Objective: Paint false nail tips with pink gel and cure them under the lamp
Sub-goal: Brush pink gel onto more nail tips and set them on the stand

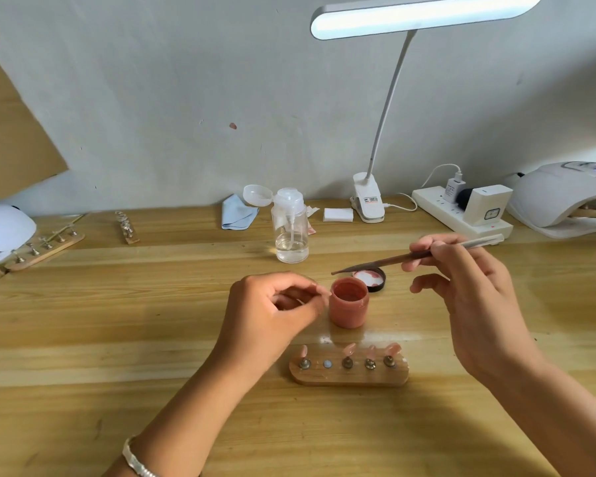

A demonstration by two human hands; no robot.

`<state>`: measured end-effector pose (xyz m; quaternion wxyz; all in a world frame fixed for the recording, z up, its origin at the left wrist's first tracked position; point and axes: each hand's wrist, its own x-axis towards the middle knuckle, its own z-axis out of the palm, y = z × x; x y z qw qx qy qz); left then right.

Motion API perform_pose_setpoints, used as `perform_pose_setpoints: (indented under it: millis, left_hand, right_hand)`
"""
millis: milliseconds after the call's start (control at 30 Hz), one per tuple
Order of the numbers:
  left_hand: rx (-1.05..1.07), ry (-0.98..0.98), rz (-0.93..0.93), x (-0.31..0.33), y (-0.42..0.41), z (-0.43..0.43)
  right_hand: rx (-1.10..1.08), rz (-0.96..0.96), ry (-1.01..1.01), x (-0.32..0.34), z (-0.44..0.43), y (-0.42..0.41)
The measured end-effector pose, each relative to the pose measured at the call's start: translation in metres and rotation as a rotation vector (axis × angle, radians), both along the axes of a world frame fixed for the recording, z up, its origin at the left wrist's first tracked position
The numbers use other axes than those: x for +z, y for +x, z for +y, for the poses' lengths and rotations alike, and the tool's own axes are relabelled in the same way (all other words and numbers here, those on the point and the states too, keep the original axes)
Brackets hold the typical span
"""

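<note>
Head view: right hand (461, 284) holds brush (386, 263) over gel pot (349, 309), lid (374, 278) behind

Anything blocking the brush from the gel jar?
Nothing visible. The brush in the right hand has its tip close to the gel jar, whose mouth is open. The lid lies behind it, and the left hand sits beside it, not over it.

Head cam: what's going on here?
A person is partway through gel painting. The right hand holds a brush, its tip near the mouth of the open pink gel jar. The left hand is curled beside the jar; whether it holds anything is unclear. The wooden holder carries four nail tips, with one spot empty.
</note>
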<state>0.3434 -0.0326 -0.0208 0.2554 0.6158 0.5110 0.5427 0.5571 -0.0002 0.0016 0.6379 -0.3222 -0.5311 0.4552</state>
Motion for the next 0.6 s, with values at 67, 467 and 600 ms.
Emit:
perform_pose_setpoints:
  millis: [67,467,600]
  left_hand:
    - [0.007,-0.020,-0.012,-0.0005,0.0008,0.0006]
    - [0.007,-0.066,-0.019,-0.0016,0.0017,0.0004]
    - [0.012,-0.077,-0.023,-0.0028,0.0019,0.0011]
  right_hand:
    - [0.027,-0.007,0.037,-0.0006,-0.0003,-0.0015]
    - [0.069,-0.077,0.098,-0.0039,-0.0012,-0.0020]
    - [0.080,-0.097,0.106,-0.0037,-0.0017,-0.0019]
